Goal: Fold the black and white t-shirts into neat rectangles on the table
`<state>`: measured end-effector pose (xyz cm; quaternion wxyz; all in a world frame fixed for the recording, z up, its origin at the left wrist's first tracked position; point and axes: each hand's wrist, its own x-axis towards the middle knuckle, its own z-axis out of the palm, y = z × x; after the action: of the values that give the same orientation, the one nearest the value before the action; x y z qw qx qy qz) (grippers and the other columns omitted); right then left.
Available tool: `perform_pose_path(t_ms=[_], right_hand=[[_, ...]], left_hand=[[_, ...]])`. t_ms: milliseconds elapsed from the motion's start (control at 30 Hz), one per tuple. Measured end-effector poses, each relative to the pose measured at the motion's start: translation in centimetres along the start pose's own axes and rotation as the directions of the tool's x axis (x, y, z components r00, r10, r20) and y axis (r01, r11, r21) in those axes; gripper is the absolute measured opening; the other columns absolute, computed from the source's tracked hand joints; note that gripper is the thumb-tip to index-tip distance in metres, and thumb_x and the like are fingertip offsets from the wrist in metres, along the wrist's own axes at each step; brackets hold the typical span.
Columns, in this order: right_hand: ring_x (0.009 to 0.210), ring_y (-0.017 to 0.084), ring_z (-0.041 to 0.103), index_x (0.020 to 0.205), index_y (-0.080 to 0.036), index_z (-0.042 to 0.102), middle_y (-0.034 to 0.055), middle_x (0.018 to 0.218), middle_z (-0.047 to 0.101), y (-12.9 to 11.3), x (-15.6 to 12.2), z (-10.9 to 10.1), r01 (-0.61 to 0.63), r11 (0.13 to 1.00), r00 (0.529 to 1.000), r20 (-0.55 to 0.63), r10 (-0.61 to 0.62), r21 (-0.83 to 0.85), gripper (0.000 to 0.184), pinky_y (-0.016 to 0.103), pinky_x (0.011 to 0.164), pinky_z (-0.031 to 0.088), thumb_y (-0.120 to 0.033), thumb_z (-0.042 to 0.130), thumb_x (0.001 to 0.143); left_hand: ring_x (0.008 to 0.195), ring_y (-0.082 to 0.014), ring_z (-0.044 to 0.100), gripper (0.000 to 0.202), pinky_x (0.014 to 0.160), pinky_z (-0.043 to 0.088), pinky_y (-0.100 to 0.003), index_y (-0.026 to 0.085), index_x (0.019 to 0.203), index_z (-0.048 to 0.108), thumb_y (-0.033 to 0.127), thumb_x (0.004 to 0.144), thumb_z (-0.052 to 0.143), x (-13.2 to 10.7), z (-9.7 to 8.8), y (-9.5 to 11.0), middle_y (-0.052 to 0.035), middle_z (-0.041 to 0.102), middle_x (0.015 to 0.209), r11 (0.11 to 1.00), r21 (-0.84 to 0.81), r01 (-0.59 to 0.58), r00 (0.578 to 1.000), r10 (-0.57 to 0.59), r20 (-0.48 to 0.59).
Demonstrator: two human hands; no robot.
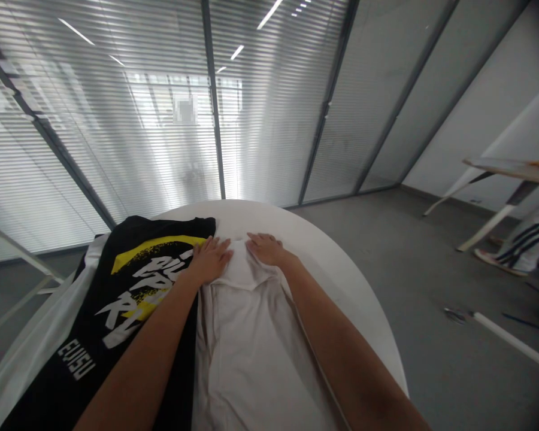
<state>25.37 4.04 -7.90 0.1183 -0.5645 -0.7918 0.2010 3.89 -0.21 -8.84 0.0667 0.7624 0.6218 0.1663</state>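
A pale, off-white garment [256,335] lies lengthwise on the round white table [323,257]. At its far end a whiter flap of cloth [240,272] is spread on top. My left hand [211,260] rests flat on the flap's left side, beside a black garment [161,233] with yellow and white print. On the right side of the flap, my right hand [266,246] lies palm down with fingers stretched out. Neither hand grips anything. Whether the pale garment is a shirt or trousers, I cannot tell.
More white cloth [36,353] hangs at the table's left edge, near a white metal frame [20,248]. Glass partitions with blinds [269,120] stand behind. On the right are a wooden-topped table [503,167], a striped bundle [527,245] and a white pole [512,338].
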Motion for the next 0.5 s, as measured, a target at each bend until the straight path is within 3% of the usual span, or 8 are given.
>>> perform_pose_path(t_ms=[100,233,367,500], right_hand=[[0.146,0.038,0.003,0.15,-0.033,0.03,0.009,0.16,0.018,0.7,-0.2,1.4,-0.107,0.987,0.993,-0.054,0.101,-0.123,0.059,0.069,0.107,-0.002,-0.056,0.023,0.097],[0.145,0.038,-0.005,0.152,-0.029,0.027,0.0084,0.161,0.01,1.3,-0.2,1.3,-0.239,0.927,0.969,-0.124,0.211,-0.288,0.061,0.069,0.105,-0.009,-0.052,0.014,0.097],[0.145,0.041,0.001,0.151,-0.019,0.029,0.0157,0.159,0.015,1.0,0.0,0.8,-0.354,0.884,0.93,-0.217,0.298,-0.304,0.061,0.073,0.103,-0.005,-0.043,0.014,0.097],[0.144,0.038,0.013,0.152,-0.019,0.026,0.0165,0.156,0.024,-0.4,0.0,1.3,-0.266,0.936,0.942,-0.27,0.201,-0.231,0.061,0.066,0.108,0.008,-0.044,0.014,0.098]], left_hand=[[0.146,-0.0372,0.011,0.064,0.111,0.0,-0.064,0.029,0.147,0.038,0.06,0.092,0.031,-0.6,0.9,-0.4,-0.0126,0.029,0.156,0.986,0.159,0.057,0.998,-0.057,-0.004],[0.146,-0.0367,0.011,0.075,0.113,0.002,-0.061,0.024,0.15,0.033,0.068,0.09,0.022,-0.6,0.4,-1.3,-0.0156,0.03,0.155,0.959,0.264,0.101,0.993,-0.113,0.031],[0.145,-0.0361,0.014,0.074,0.112,0.007,-0.064,0.018,0.148,0.036,0.064,0.092,0.025,-0.2,-0.3,-0.9,-0.0168,0.03,0.155,0.95,0.304,0.07,0.997,-0.071,-0.007],[0.144,-0.0298,0.025,0.058,0.115,0.014,-0.059,0.017,0.146,0.04,0.044,0.096,0.029,-0.2,-0.2,1.2,-0.0131,0.039,0.151,0.954,0.284,-0.094,0.988,0.125,-0.092]])
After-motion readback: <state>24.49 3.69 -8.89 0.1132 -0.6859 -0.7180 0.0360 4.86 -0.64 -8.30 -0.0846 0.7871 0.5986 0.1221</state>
